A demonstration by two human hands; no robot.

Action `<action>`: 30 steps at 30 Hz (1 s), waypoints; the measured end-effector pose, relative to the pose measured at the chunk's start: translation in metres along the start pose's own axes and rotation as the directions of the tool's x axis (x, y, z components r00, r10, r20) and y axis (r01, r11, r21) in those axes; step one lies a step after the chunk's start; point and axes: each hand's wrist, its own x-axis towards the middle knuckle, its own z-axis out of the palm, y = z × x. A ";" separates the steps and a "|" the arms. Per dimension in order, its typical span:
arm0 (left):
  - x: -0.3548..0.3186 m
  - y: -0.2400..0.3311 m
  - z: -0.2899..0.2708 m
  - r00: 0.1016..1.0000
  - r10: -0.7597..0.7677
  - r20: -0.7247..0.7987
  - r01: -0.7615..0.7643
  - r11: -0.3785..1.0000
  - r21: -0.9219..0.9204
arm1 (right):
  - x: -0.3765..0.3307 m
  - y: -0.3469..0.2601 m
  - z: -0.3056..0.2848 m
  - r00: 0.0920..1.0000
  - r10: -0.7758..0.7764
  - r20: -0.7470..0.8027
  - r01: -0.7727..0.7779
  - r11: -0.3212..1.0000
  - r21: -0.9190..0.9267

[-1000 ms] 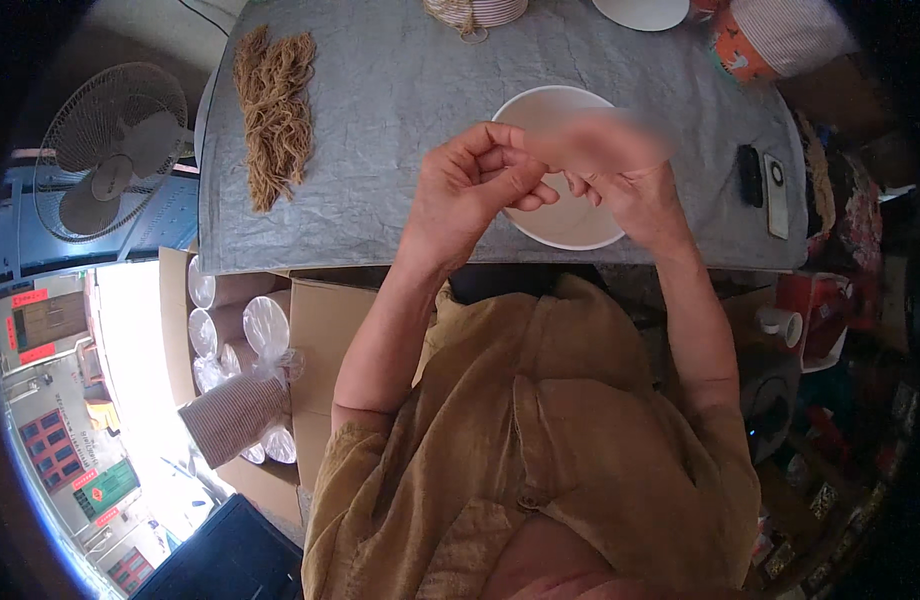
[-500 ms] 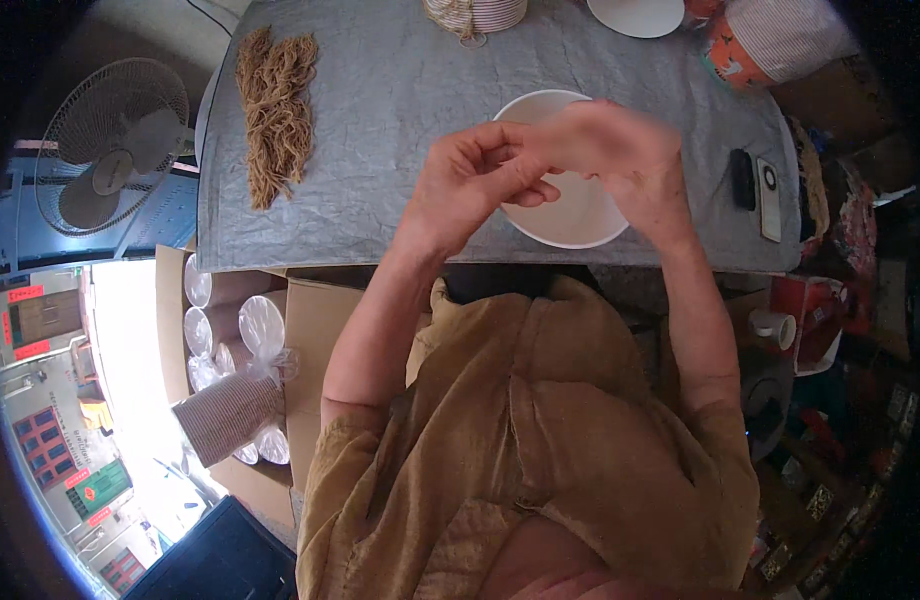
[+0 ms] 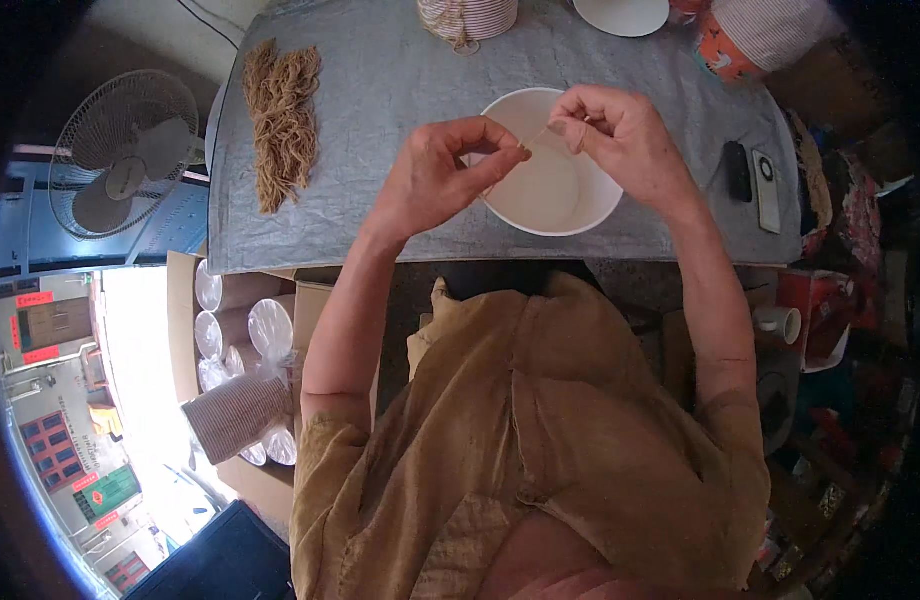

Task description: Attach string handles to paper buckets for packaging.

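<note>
Table (image 3: pixel 380 90) has a wrinkly grey cloth over it, and a white bowl (image 3: pixel 550 190) sits near the front edge in the middle. Off to the left there's a pile of tan fibre strands (image 3: pixel 282 118), and at the back edge a spool of twine (image 3: pixel 467 17) and a white plate (image 3: pixel 620 14). On the right side lie a dark phone (image 3: pixel 739 171) and a white phone (image 3: pixel 768 190) side by side.

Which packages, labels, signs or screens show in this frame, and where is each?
Phone: right on the grey table, flat, pale slab.
Cardboard boxes: left, under the table edge, brown, holding lidded cup stacks.
Signs: far left on the building, small red and green rectangles.
Printed container: table top right, orange, patterned.
</note>
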 end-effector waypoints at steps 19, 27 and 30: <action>-0.027 -0.009 0.002 0.945 0.322 0.058 -0.309 0.821 0.481 | 0.009 0.011 -0.043 0.890 -0.013 -0.456 0.025 0.999 0.021; -0.026 -0.022 0.013 0.862 0.310 -0.400 -0.299 0.950 0.090 | 0.066 -0.049 -0.035 0.907 -0.337 -0.255 0.376 0.918 0.125; -0.026 -0.020 0.009 0.802 0.028 -0.597 -0.279 0.900 -0.333 | 0.057 -0.052 -0.054 0.888 -0.327 -0.324 0.386 0.913 0.136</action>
